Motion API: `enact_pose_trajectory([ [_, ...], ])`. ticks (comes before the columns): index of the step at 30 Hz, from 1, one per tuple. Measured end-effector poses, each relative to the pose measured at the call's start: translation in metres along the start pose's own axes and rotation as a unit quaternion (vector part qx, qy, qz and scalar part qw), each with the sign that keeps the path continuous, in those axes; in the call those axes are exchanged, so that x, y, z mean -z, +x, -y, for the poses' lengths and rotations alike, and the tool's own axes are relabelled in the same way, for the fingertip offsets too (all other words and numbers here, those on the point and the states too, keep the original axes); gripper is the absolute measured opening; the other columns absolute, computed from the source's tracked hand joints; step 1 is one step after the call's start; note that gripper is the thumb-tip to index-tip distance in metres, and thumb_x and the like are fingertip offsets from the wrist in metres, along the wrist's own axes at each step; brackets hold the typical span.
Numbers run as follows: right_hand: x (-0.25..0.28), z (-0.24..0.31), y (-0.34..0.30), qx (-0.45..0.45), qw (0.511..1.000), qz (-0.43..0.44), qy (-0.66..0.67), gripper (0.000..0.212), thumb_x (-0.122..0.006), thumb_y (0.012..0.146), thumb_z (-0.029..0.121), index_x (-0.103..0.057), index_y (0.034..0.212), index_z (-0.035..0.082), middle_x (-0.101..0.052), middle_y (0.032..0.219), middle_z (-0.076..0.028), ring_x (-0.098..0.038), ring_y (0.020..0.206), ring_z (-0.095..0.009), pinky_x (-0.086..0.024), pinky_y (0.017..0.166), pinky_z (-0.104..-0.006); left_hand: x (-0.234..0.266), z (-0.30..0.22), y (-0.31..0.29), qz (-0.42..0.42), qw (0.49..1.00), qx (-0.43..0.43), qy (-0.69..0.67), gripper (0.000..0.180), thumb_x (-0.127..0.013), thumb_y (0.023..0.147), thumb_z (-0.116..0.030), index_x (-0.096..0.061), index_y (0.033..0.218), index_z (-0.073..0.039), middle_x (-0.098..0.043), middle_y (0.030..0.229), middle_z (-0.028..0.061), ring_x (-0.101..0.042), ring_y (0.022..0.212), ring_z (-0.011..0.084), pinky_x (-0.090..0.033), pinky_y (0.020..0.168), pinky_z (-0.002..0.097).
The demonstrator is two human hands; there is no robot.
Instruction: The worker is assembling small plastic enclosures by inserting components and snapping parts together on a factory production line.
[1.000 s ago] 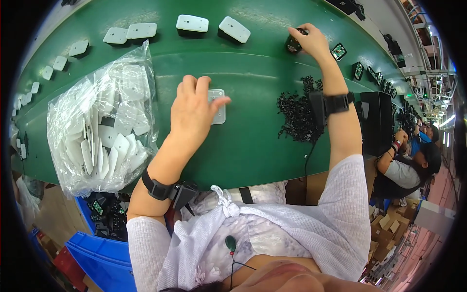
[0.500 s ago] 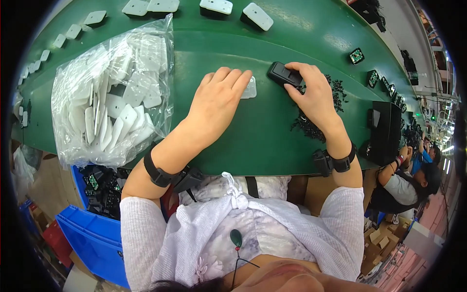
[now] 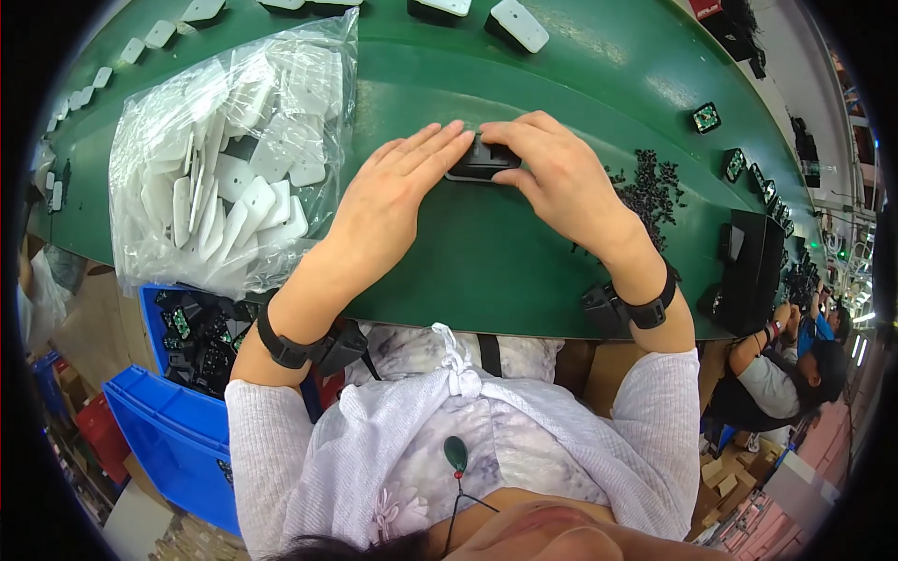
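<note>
Black case [image 3: 483,165] shifted leftward, right hand [image 3: 564,170] gripping it, left hand [image 3: 397,179] flat alongside, red box [image 3: 706,8] (lettered)

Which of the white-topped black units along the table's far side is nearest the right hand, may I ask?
The rightmost white-topped unit; the others all lie left of it, farther from the right hand.
</note>
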State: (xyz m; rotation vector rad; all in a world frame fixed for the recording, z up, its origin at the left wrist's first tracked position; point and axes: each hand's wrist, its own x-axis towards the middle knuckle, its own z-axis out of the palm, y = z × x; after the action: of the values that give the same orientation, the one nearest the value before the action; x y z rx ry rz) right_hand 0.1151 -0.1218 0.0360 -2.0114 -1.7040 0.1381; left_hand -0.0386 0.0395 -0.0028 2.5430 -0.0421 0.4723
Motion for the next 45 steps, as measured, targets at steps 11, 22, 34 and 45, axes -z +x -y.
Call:
enact_pose_trajectory([
  [11,-0.020,0.005,-0.005,0.031,0.992,-0.038,-0.114,0.037,-0.070,0.069,0.000,-0.060,0.105,0.001,-0.064,0.110,-0.008,-0.059,0.092,-0.026,-0.052,0.077,-0.0349,-0.004,-0.001,-0.003,0.021,0.993,-0.022,0.113,0.052,-0.052,0.080,0.002,-0.053,0.131,-0.005,-0.052,0.137,0.0090,-0.052,0.123,0.0259,-0.041,0.103,0.0394],
  [22,-0.002,-0.020,0.014,-0.211,0.903,-0.018,0.374,0.037,-0.061,0.093,0.016,-0.050,0.126,0.002,-0.062,0.119,-0.012,-0.055,0.111,-0.014,-0.045,0.093,-0.0298,-0.015,0.000,0.023,-0.081,0.995,0.013,0.049,0.038,-0.069,0.081,-0.020,-0.060,0.112,0.001,-0.067,0.105,0.0156,-0.064,0.095,0.0218,-0.050,0.080,0.0315],
  [34,-0.019,0.028,-0.005,-0.207,0.836,-0.142,0.489,0.039,-0.065,0.090,0.010,-0.052,0.126,0.000,-0.059,0.119,-0.009,-0.056,0.108,-0.014,-0.044,0.095,-0.0266,-0.011,-0.031,0.001,-0.064,0.841,0.265,-0.467,0.033,-0.060,0.094,-0.023,-0.060,0.109,0.006,-0.069,0.086,0.0117,-0.065,0.077,0.0133,-0.050,0.065,0.0261],
  [45,0.061,-0.070,0.004,-0.149,0.981,-0.120,-0.016,0.038,-0.066,0.083,0.002,-0.062,0.120,0.007,-0.059,0.112,-0.008,-0.058,0.101,-0.016,-0.046,0.089,-0.0283,0.061,0.021,-0.039,-0.265,0.939,0.219,0.033,0.009,-0.061,0.087,-0.005,-0.060,0.095,-0.003,-0.058,0.087,0.0118,-0.060,0.074,0.0273,-0.048,0.064,0.0362],
])
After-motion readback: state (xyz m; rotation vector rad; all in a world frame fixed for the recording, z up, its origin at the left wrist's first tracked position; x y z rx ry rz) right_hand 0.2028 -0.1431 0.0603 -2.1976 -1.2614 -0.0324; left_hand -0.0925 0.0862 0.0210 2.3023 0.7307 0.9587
